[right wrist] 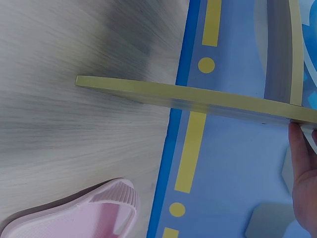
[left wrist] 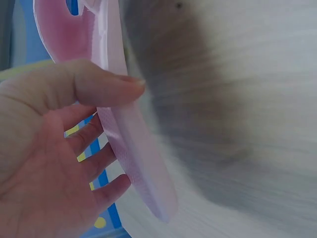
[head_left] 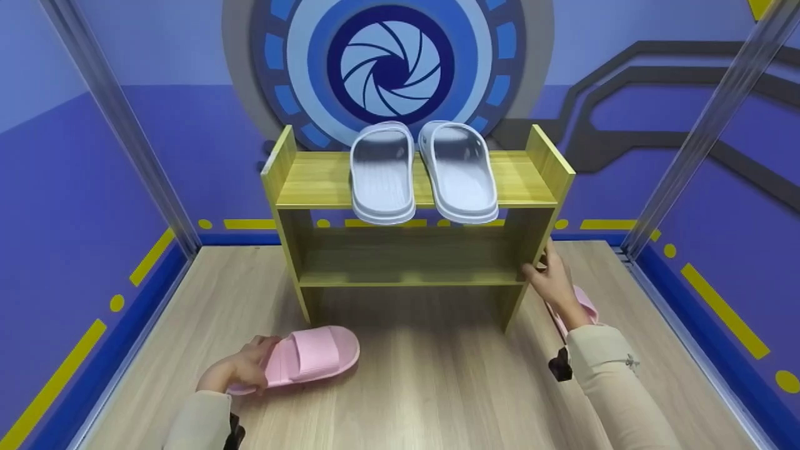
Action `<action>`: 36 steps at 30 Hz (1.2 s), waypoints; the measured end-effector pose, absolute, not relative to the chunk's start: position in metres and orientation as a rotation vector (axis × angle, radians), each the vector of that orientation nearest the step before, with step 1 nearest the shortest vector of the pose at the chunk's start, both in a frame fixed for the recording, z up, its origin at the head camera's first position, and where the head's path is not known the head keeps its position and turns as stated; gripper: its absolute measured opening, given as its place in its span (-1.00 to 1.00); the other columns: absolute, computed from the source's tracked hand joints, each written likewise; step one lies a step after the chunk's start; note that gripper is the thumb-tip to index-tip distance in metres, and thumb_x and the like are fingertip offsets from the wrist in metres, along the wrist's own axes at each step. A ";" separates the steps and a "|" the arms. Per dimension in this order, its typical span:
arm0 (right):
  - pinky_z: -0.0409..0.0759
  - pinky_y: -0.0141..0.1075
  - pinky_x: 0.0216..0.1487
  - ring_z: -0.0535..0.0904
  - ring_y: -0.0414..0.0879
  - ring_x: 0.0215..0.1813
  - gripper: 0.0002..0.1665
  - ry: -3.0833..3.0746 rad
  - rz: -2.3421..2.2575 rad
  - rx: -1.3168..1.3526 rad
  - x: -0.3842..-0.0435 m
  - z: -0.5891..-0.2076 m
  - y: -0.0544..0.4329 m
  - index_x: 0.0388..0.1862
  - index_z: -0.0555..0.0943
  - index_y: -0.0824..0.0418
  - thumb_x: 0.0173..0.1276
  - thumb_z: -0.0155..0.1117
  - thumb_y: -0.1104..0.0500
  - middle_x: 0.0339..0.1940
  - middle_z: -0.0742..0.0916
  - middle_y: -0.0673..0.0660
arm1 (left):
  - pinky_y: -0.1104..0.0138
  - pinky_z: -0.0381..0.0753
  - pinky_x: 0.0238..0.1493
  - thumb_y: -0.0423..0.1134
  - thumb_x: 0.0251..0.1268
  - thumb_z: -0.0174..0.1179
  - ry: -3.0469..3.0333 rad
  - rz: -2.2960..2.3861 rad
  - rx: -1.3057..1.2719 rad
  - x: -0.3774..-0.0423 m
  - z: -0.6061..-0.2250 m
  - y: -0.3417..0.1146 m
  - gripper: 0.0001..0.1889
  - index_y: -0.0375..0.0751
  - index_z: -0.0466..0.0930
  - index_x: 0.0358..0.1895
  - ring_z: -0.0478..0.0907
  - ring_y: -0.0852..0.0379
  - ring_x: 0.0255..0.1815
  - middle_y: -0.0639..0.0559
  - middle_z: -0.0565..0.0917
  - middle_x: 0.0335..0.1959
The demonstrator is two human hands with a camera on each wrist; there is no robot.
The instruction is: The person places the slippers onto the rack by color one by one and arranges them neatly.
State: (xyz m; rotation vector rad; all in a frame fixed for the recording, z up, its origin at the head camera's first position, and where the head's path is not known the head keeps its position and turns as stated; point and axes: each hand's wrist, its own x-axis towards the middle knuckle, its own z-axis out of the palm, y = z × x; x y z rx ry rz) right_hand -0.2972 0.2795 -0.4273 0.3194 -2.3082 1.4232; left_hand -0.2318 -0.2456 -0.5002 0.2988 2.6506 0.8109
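My left hand [head_left: 239, 367] pinches the heel end of a pink slipper [head_left: 317, 354], thumb on one face and fingers on the other. In the left wrist view that slipper [left wrist: 141, 161] is tilted above the floor. My right hand [head_left: 555, 286] touches the outer side of the right panel of a yellow wooden shoe rack [head_left: 315, 178], fingers fairly straight. On the rack's top board a pair of pale grey slippers [head_left: 382, 187] stands side by side, toes toward the wall. A second pink slipper [right wrist: 74, 220] lies on the floor right of the rack, partly hidden by my right arm in the head view.
The rack has a lower shelf [head_left: 406, 256] under the top board. It stands on a light wood-grain floor [head_left: 412, 387] near a blue patterned back wall [head_left: 206, 137]. Side walls with metal corner posts [head_left: 119, 112] close in on left and right.
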 end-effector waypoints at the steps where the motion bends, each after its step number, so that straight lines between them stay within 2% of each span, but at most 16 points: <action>1: 0.42 0.05 -0.14 0.39 0.28 0.02 -0.28 -2.307 1.429 0.320 -0.299 -0.430 0.281 0.26 0.14 0.36 0.06 0.07 0.50 0.09 0.41 0.42 | -0.06 0.28 -0.09 -0.61 -0.62 0.27 2.656 0.807 0.313 -0.232 -0.499 -0.244 -0.05 -0.31 0.19 0.19 0.15 -0.22 0.08 -0.23 0.22 0.06; 6: 0.43 -0.01 -0.12 0.39 0.23 0.04 -0.26 -2.319 1.442 0.295 -0.312 -0.444 0.290 0.27 0.15 0.28 0.08 0.08 0.48 0.11 0.42 0.36 | -0.04 0.27 -0.05 -0.57 -0.63 0.30 2.668 0.813 0.404 -0.233 -0.495 -0.235 -0.05 -0.32 0.21 0.18 0.16 -0.20 0.09 -0.21 0.24 0.08; 11: 0.44 -0.08 -0.15 0.41 0.16 0.02 -0.26 -2.306 1.455 0.305 -0.317 -0.450 0.293 0.27 0.16 0.26 0.06 0.07 0.49 0.08 0.44 0.32 | -0.08 0.23 -0.01 -0.52 -0.62 0.30 2.650 0.818 0.487 -0.233 -0.487 -0.227 -0.05 -0.36 0.20 0.19 0.11 -0.28 0.15 -0.29 0.21 0.13; 20: 0.42 0.01 -0.14 0.38 0.18 0.05 -0.23 -2.302 1.469 0.338 -0.317 -0.450 0.293 0.30 0.11 0.26 0.07 0.05 0.51 0.10 0.41 0.33 | -0.12 0.16 0.02 -0.42 -0.59 0.39 2.653 0.824 0.512 -0.233 -0.474 -0.212 -0.02 -0.27 0.19 0.23 0.14 -0.24 0.14 -0.25 0.20 0.17; 27: 0.44 0.00 -0.15 0.39 0.19 0.04 -0.23 -2.305 1.440 0.333 -0.317 -0.450 0.293 0.29 0.12 0.27 0.06 0.06 0.49 0.09 0.42 0.34 | -0.23 -0.01 0.05 -0.41 -0.52 0.38 2.645 0.807 0.478 -0.231 -0.464 -0.202 0.00 -0.23 0.14 0.27 -0.05 -0.42 0.21 -0.43 0.02 0.26; 32: 0.42 0.03 -0.12 0.36 0.27 0.07 -0.28 -2.315 1.423 0.315 -0.306 -0.439 0.287 0.26 0.15 0.33 0.07 0.07 0.48 0.10 0.41 0.39 | -0.22 -0.07 0.08 -0.40 -0.48 0.37 2.670 0.788 0.501 -0.229 -0.455 -0.197 -0.01 -0.22 0.12 0.29 -0.10 -0.34 0.26 -0.39 0.02 0.27; 36: 0.40 0.05 -0.10 0.34 0.28 0.08 -0.27 -2.315 1.454 0.314 -0.294 -0.425 0.278 0.28 0.11 0.36 0.09 0.04 0.50 0.12 0.38 0.42 | -0.17 -0.06 0.11 -0.39 -0.46 0.37 2.708 0.768 0.549 -0.229 -0.449 -0.194 -0.01 -0.25 0.11 0.29 -0.04 -0.29 0.25 -0.32 0.11 0.25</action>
